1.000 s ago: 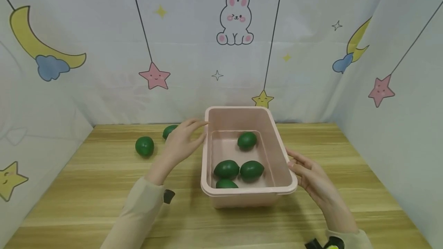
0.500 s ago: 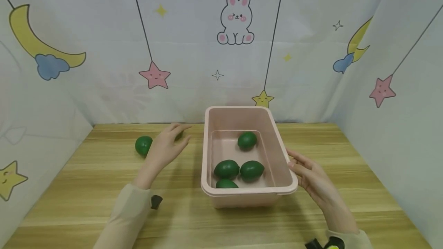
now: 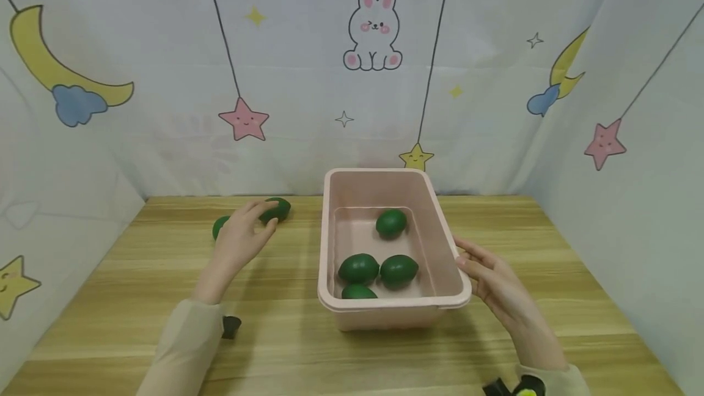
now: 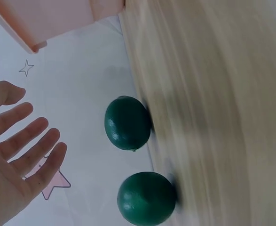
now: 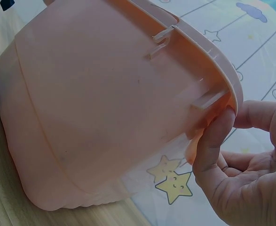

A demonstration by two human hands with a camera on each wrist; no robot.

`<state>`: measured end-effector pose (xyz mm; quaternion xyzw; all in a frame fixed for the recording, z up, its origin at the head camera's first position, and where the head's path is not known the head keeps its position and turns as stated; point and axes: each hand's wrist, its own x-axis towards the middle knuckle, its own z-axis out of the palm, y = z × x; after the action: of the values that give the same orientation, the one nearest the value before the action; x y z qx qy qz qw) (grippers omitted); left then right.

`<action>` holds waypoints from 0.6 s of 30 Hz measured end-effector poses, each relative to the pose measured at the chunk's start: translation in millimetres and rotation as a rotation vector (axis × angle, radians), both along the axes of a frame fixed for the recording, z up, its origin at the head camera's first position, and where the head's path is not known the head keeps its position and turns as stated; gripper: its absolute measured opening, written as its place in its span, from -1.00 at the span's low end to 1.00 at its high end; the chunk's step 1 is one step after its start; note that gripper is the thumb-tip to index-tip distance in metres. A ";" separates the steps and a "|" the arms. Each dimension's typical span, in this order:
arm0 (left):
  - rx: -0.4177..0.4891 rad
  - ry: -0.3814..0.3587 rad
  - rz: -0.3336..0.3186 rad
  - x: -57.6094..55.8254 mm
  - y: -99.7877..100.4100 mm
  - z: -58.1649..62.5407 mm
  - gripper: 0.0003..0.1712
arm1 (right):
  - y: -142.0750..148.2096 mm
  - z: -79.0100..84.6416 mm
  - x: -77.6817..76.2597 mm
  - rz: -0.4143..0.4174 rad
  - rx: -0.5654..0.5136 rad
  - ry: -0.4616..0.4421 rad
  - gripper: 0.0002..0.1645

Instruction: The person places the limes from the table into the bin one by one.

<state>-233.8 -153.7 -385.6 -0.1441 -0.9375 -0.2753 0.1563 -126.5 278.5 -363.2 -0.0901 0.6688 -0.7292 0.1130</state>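
Two green limes lie on the table left of a pink plastic box [image 3: 326,243]: the right-hand lime [image 3: 277,209] and the left-hand lime [image 3: 218,227]. My left hand [image 3: 240,234] hovers over them, fingers spread and holding nothing, partly covering both in the head view. In the left wrist view, the fingers are apart from the nearer lime [image 4: 147,198] and the other lime [image 4: 127,123]. With thumb and fingers, my right hand [image 3: 497,289] grips the box's right rim; the right wrist view shows the thumb under the lip. Several limes [image 3: 399,271] lie inside the box.
The box stands on a wood-grain table [image 3: 286,347], its far end near the back edge. Behind and at both sides hangs a white curtain [image 3: 308,96] printed with a bunny, stars and moons.
My left hand has moved left from the box's left rim to above the two loose limes. The right hand stays at the box's rim, and the box has not moved.
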 end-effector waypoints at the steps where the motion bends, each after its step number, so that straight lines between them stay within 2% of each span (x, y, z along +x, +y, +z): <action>1: 0.002 0.001 0.003 -0.5 -1.8 -1.1 -0.54 | 0.1 0.1 0.1 0.000 -0.001 0.001 -0.25; 9: 0.014 0.059 0.034 -5.9 -13.7 -6.5 -0.55 | 0.5 -0.3 0.1 -0.008 0.002 0.001 -0.25; 18: 0.029 0.016 0.090 -9.1 -31.6 -9.6 -0.51 | -0.7 0.9 0.7 -0.017 0.000 -0.001 -0.24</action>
<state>-243.0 -185.3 -395.2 -0.1019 -0.9377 -0.2806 0.1780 -125.9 277.8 -362.4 -0.0840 0.6695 -0.7302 0.1074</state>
